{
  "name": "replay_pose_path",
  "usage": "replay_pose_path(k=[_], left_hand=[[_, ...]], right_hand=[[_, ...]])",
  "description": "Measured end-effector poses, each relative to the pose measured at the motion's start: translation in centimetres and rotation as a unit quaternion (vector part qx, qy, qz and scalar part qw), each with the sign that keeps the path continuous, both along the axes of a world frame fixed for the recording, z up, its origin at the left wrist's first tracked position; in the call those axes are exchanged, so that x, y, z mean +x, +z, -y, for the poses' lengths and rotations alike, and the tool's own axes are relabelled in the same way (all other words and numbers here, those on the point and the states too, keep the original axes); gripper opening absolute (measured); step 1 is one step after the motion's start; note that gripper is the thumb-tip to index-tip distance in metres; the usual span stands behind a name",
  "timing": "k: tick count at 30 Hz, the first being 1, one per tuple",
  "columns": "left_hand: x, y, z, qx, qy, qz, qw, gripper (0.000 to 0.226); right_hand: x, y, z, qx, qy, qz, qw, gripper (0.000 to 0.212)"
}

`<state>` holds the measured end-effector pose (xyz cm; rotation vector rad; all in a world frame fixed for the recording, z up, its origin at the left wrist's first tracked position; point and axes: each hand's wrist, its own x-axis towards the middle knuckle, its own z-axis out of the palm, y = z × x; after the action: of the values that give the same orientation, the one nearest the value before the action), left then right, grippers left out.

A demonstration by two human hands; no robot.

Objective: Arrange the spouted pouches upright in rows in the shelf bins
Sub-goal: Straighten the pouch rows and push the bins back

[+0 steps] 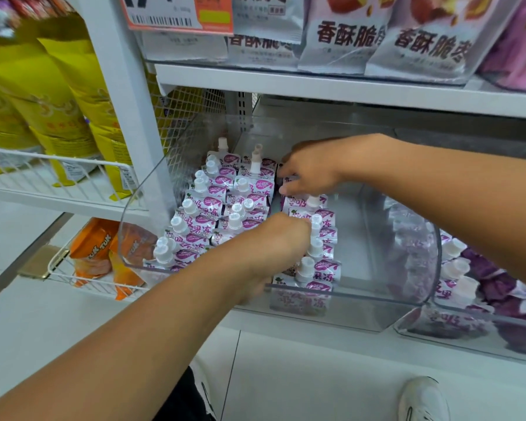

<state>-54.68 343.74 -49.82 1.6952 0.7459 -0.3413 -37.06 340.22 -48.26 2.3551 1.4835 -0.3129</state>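
A clear plastic shelf bin (pixel 346 294) holds several purple-and-white spouted pouches (pixel 201 208) with white caps, standing upright in three rows. My left hand (pixel 274 238) reaches into the bin from the front, fingers pressed against the pouches of the third row (pixel 319 259). My right hand (pixel 310 168) is at the back of that third row, its fingers pinching the top of a pouch (pixel 289 180) there. The right part of the bin has no pouches in it.
A second clear bin (pixel 468 311) to the right holds more purple pouches lying loosely. White snack bags (pixel 346 38) fill the shelf above. Yellow bags (pixel 58 95) and orange packs (pixel 94 247) sit in wire baskets on the left. My shoe (pixel 422 399) is on the floor.
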Motion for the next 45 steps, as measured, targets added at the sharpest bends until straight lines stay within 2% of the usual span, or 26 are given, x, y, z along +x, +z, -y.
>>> replay_pose_path(k=[1, 4, 8, 12, 13, 16, 17, 22, 24, 26, 28, 31, 34, 42, 45], left_hand=[[0.4, -0.1, -0.2, -0.016, 0.017, -0.002, 1.0, 0.015], [1.1, -0.6, -0.5, -0.053, 0.04, -0.011, 0.998, 0.049], [1.9, -1.3, -0.4, -0.119, 0.053, -0.008, 0.991, 0.054], [2.5, -1.1, 0.0, -0.115, 0.055, -0.02, 0.992, 0.073], [2.8, -1.4, -0.2, -0.102, 0.057, -0.025, 0.993, 0.071], [3.4, -1.3, -0.5, -0.06, 0.102, -0.008, 0.993, 0.039], [3.8, -1.4, -0.5, -0.063, 0.114, -0.004, 0.991, 0.035], [4.8, -1.4, 0.9, -0.087, 0.135, 0.016, 0.987, 0.057], [4.9, -1.2, 1.3, -0.108, 0.139, 0.016, 0.984, 0.058], [4.8, -1.2, 1.6, -0.125, 0.126, 0.012, 0.984, 0.052], [4.4, -0.6, 2.1, -0.09, 0.102, 0.004, 0.991, 0.033], [3.7, -1.1, 1.4, -0.08, 0.068, -0.012, 0.994, 0.04], [2.8, -2.0, 0.0, -0.114, 0.065, -0.017, 0.991, 0.068], [3.2, -1.8, 1.8, -0.263, 0.067, -0.033, 0.962, 0.078], [4.1, -2.4, 1.7, -0.199, 0.104, -0.041, 0.974, 0.079]], right_hand=[[0.0, -0.2, -0.4, -0.017, -0.008, 0.005, 1.0, 0.045], [0.5, -0.3, -1.1, -0.042, -0.014, 0.014, 0.999, 0.05], [1.1, 0.0, -0.6, -0.096, -0.02, 0.047, 0.994, 0.056], [1.7, -0.3, 0.1, -0.096, -0.023, 0.056, 0.994, 0.057], [1.5, -0.1, 0.3, -0.088, -0.024, 0.046, 0.995, 0.056], [0.7, 0.6, 1.2, -0.012, -0.023, 0.003, 1.0, 0.052], [0.3, 1.0, 1.9, 0.017, -0.026, -0.003, 1.0, 0.049], [-2.0, 2.3, 8.6, 0.151, -0.05, 0.032, 0.987, 0.033], [-3.4, 1.7, 10.7, 0.197, -0.065, 0.018, 0.978, 0.037], [-4.1, 0.7, 11.8, 0.243, -0.086, 0.006, 0.966, 0.046], [-4.4, 0.0, 12.5, 0.319, -0.113, 0.007, 0.941, 0.042], [-4.9, -0.6, 12.9, 0.409, -0.124, -0.014, 0.904, 0.034], [-5.2, -0.8, 12.8, 0.416, -0.126, -0.026, 0.9, 0.036], [-4.9, -0.9, 12.6, 0.419, -0.151, -0.038, 0.895, 0.041], [-4.9, -0.9, 12.6, 0.419, -0.15, -0.038, 0.895, 0.041]])
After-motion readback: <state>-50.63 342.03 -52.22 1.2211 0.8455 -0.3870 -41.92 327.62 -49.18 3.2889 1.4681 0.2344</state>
